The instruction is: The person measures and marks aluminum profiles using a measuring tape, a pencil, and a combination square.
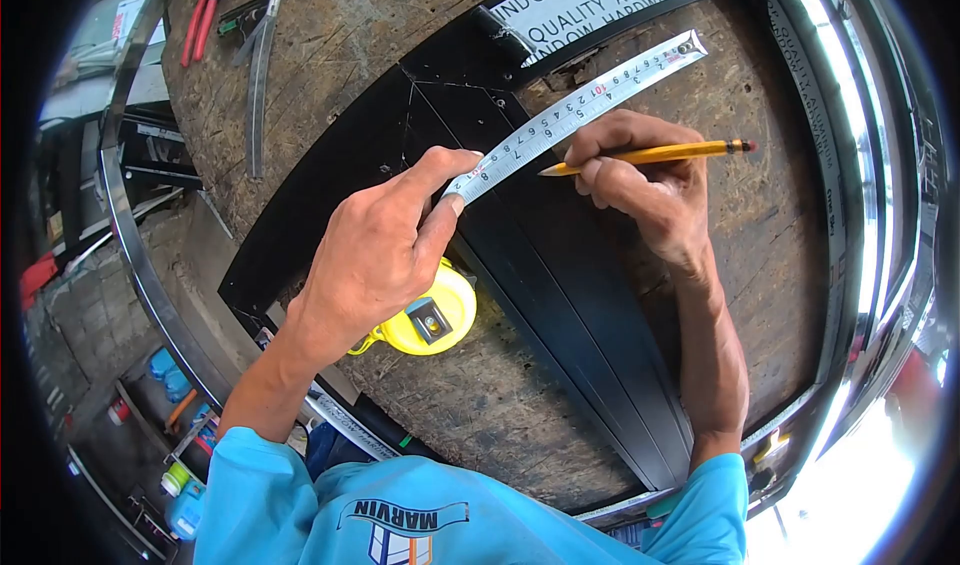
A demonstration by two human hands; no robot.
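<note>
My left hand (385,235) pinches the blade of a tape measure between thumb and fingers. The printed white blade (560,120) stretches from there up to the right, its metal end hook beyond the black frame. Below my left hand rests the yellow tape measure case (440,315) on the wooden surface. A yellow pencil (660,153) is gripped in my right hand (645,180), its tip pointing left, close to the blade's lower edge. Under both hands lies a black aluminum frame (560,295), with a corner joint near the blade.
The worn wooden tabletop (340,35) carries red-handled pliers (200,23) and a thin metal strip (262,90) at upper left. Printed protective film (610,5) covers the frame's far bar. Curved metal rails (130,225) border the table; bottles and tools (180,495) stand at lower left.
</note>
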